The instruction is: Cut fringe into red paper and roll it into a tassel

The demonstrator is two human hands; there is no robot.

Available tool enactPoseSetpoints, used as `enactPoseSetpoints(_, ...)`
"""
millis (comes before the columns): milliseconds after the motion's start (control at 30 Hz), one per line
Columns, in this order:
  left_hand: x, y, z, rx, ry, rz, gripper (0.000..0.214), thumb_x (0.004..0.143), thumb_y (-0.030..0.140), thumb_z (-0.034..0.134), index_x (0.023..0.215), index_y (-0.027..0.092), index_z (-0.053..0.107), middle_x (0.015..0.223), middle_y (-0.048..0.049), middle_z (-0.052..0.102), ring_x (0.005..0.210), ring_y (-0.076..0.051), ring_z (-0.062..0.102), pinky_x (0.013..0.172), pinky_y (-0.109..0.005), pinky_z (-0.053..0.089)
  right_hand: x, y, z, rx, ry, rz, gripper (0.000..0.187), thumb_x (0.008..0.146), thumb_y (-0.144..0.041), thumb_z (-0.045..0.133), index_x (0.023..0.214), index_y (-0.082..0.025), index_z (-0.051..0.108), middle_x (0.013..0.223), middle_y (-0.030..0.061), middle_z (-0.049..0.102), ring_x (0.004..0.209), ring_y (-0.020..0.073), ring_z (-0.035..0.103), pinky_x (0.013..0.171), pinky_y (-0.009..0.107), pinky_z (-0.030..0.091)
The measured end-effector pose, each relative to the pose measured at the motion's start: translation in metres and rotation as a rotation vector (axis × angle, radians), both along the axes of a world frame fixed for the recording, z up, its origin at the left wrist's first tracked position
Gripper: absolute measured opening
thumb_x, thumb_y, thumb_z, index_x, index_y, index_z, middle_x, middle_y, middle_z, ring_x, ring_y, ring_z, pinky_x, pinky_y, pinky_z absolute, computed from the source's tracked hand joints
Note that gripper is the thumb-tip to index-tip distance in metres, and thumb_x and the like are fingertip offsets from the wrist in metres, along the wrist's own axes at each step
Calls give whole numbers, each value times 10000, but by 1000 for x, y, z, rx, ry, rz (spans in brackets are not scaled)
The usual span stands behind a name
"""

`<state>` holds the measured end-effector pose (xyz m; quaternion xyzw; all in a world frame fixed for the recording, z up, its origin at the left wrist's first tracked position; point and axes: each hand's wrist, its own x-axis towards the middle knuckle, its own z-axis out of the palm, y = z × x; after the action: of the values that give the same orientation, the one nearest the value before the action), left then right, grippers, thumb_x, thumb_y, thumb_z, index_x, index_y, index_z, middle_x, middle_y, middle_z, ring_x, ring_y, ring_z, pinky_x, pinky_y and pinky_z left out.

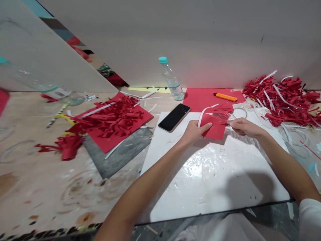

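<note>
Fingers are pinching on both sides: left hand point(193, 131) grips the red paper point(216, 130), right hand point(243, 128) its right edge, above a shiny white board point(193, 180). Table point(50, 190) is super stained, grey wall point(175, 30) far side. Standing bottle point(172, 80)'s label point(177, 91) is unreadable.

We have a stained, pale tabletop point(45, 190). On it we see a white board point(175, 197), a grey sheet point(107, 164), a standing plastic bottle point(175, 87) with a turquoise cap point(163, 60), a fringed red paper roll point(69, 153), a flat red paper sheet point(198, 98) and a heap of fringed red paper point(296, 90).
</note>
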<state>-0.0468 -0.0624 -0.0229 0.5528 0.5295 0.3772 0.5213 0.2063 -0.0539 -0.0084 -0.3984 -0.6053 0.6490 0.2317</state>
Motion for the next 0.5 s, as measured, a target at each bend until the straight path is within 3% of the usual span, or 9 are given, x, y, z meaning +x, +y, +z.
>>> enactPoseSetpoints(500,2,-3,4,-9,11,13,404,694,489,726,595,121,588,511,-9,531,461,-102,472,426,-212,351,-2,0,-1,-11,1,-28,396,861,-506,607,673,-176,495,531,-91,244,443,53,169,422,244,120)
